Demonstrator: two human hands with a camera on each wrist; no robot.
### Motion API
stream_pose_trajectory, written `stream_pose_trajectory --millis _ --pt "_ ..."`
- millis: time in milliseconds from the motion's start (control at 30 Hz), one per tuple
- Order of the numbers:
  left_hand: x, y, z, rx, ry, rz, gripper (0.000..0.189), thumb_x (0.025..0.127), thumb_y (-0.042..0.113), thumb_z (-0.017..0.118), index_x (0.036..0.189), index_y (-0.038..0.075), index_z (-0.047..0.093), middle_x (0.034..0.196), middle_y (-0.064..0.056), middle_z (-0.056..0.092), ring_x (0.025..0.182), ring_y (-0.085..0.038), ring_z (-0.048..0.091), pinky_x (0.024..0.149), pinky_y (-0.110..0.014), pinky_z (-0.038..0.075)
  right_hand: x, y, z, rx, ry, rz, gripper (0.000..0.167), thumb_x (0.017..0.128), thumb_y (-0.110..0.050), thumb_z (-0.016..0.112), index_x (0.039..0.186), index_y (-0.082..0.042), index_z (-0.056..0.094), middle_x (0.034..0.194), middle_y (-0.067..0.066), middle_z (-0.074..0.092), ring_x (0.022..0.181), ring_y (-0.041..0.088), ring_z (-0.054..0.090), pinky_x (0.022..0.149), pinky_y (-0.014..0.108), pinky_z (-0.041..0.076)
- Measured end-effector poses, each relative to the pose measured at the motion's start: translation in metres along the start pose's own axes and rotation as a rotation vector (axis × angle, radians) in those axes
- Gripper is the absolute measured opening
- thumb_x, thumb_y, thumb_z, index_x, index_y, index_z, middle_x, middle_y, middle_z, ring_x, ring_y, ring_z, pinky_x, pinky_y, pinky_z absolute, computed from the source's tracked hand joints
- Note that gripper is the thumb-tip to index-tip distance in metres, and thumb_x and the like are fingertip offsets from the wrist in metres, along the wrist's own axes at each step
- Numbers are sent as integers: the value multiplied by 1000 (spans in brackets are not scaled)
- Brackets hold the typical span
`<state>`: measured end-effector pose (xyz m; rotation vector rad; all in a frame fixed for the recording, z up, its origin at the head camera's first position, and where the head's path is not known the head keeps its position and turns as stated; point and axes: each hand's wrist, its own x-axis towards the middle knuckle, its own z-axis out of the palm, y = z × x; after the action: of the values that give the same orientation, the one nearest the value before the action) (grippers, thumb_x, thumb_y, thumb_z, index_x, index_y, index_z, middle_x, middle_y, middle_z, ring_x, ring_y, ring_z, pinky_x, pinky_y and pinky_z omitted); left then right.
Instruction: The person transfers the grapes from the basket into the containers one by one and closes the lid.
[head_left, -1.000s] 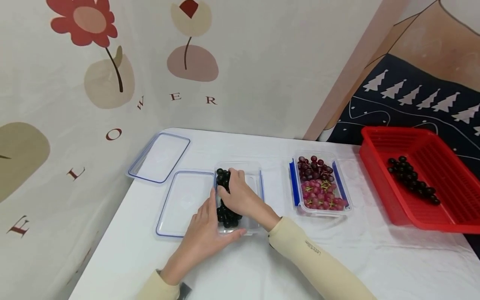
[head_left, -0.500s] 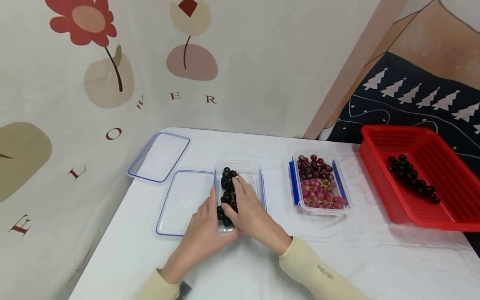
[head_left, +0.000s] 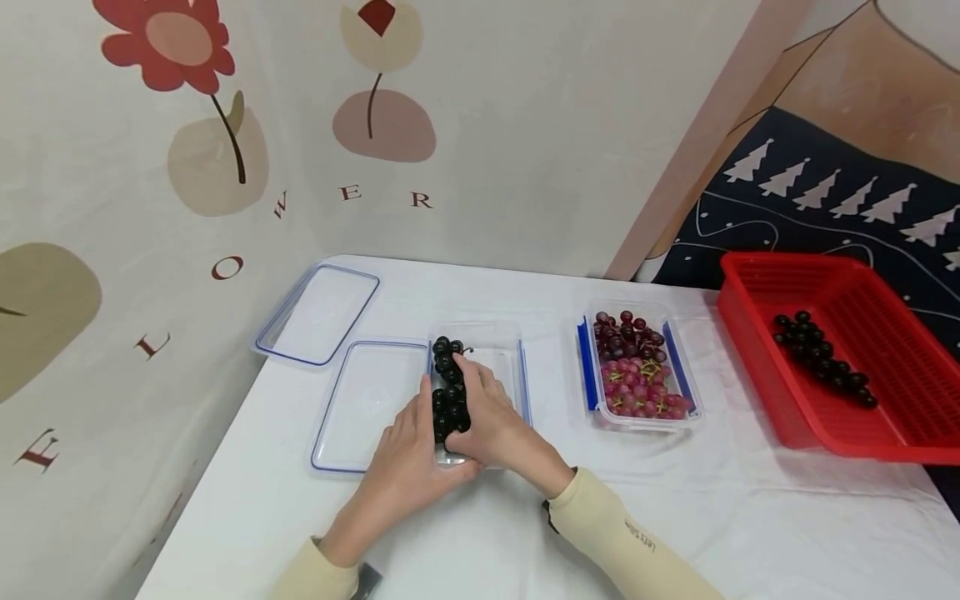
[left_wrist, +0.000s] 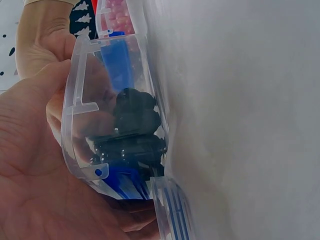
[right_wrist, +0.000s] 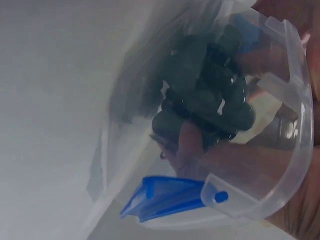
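A clear lidded box (head_left: 495, 340) with blue latches stands near the table's middle, a bunch of black grapes (head_left: 447, 400) along its left side. My right hand (head_left: 498, 421) reaches into the box and holds the bunch, thumb on the near end and fingers farther up. Through the box wall in the right wrist view, fingers (right_wrist: 190, 142) show against the dark grapes (right_wrist: 200, 90). My left hand (head_left: 405, 454) rests at the near left corner, straight fingers along the left wall, thumb along the near wall. In the left wrist view, the box wall (left_wrist: 82, 120) lies against the palm.
A blue-edged clear lid (head_left: 367, 417) lies left of the box, another (head_left: 322, 312) behind it. To the right stands a clear box (head_left: 649, 427) of dark red and pink grapes. A red basket (head_left: 795, 433) at far right contains another black bunch (head_left: 823, 358). A patterned wall backs the table.
My right hand has come nearer within the box, and the black grapes have shifted, first rightward, then back to the left wall. The left hand has stayed at the corner.
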<state>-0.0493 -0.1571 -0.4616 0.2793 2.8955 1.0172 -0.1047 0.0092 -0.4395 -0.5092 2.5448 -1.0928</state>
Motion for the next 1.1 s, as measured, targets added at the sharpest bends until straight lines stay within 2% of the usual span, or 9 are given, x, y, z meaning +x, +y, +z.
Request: stream_pose_trajectory --millis 167,267,433,600,700,833,933,1100 --pt "1 1 0 -7 -14 -10 136 85 56 87 172 -5 3 168 -35 32 154 -51 35 116 -70 35 -4 0 -8 13 -80 -1 115 90 -6 80 176 -9 2 179 19 15 155 36 32 115 55 42" --pt "1 1 -1 -9 -11 -9 135 86 56 87 172 -5 3 168 -35 32 154 -51 35 116 -71 35 -6 0 -11 29 -92 -7 109 94 -14 77 175 -6 5 178 21 18 154 38 35 116 57 41" --pt "0 2 -2 -4 -2 2 134 87 58 86 172 -5 4 167 -35 34 152 -52 38 114 -71 36 -4 -1 -9 56 -48 -42 93 106 -32 68 175 -8 11 178 16 21 156 41 32 119 63 35" --pt "0 1 -1 -2 9 3 135 87 64 85 171 -7 6 169 -32 33 152 -50 39 113 -70 38 4 -1 -4 100 -12 -61 87 108 -29 63 175 -9 11 178 14 22 153 42 36 116 61 40" --pt "0 0 -1 3 17 3 136 86 67 84 171 -7 7 169 -30 33 152 -49 39 112 -70 39 8 0 -3 65 33 -50 86 109 -32 63 176 -11 13 179 12 22 153 43 35 118 65 33" --pt "-1 1 -2 4 10 -2 137 86 69 83 172 -5 6 170 -32 32 153 -49 38 114 -70 37 15 1 2 -58 103 -47 86 110 -42 62 176 -11 16 179 13 20 157 47 27 118 73 23" --pt "-1 0 -3 6 1 -5 136 87 68 83 172 -5 6 170 -33 31 154 -50 36 115 -71 35 19 2 6 -122 133 -66 86 110 -44 61 175 -7 18 180 15 18 160 46 22 120 71 23" --pt "0 1 -3 1 -5 4 136 87 67 83 172 -6 6 171 -32 30 154 -50 36 115 -72 35 22 4 8 -77 163 -135 81 110 -34 61 174 -5 20 180 16 19 159 40 29 119 65 26"
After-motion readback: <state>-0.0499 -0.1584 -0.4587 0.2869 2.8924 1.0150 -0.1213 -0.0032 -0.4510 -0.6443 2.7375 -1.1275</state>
